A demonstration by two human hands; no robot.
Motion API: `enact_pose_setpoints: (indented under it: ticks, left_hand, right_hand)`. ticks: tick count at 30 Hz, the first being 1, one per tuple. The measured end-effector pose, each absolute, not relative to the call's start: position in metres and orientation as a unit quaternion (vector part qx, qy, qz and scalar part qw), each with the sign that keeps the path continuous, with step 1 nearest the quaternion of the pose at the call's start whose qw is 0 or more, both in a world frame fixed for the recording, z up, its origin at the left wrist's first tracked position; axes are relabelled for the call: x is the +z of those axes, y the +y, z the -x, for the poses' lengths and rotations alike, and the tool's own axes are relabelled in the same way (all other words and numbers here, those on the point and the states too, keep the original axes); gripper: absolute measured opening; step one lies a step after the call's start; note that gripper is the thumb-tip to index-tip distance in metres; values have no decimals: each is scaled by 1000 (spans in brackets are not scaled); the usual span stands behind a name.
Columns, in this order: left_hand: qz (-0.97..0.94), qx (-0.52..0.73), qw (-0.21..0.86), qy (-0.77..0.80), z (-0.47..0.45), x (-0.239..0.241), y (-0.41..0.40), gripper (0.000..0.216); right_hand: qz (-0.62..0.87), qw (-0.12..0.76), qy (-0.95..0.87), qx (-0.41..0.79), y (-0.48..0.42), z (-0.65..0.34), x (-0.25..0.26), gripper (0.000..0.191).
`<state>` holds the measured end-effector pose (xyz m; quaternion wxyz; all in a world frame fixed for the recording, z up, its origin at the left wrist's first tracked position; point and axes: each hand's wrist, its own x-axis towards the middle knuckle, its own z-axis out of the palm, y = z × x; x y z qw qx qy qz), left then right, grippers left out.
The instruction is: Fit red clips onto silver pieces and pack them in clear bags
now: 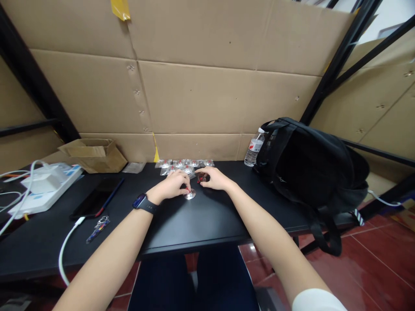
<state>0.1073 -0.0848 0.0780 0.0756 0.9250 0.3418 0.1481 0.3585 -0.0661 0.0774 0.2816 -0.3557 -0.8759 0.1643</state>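
Note:
My left hand [177, 183], with a dark watch on its wrist, pinches a small red piece at a shiny round metal disc [191, 195] on the black table. Close on its right, my right hand [214, 178] curls around a small dark, round thing with red on it [202, 178]; its kind is too small to tell. Just behind both hands lie several clear plastic packets [178, 163] with silvery, red-marked contents. My fingers partly cover the front packets.
A black backpack [311, 160] and a water bottle [254, 149] stand at the right. Leftward are a phone [97, 196], a keychain [98, 229], a white power strip [48, 194] with cables and an open paper bag [97, 157]. Cardboard [197, 99] walls the back.

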Motion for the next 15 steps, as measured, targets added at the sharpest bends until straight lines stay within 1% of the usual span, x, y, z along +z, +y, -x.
enact_pose_setpoints:
  ticks: [2,5,8,12,15]
  left_hand:
    - [-920,164,67,351,-108,80,-87,8]
    - [-886,248,43,389,-112,83,-89,11]
    - [-832,352,27,429,-115,85,-89,14]
    - [-789,424,30,444,-118,83,-87,15]
    - [-779,449,40,436,-119,82,-86,14]
  right_hand:
    - [356,327,-852,201,-64,-362,80,47]
    - [355,439,-756,331,-62,-360,80,33]
    - [334,524,-642,450,-65,-351,79,33]
    - [301,545,-568,538,-72,-337,78,36]
    - [291,540,-572,544,-77,-332,79,36]
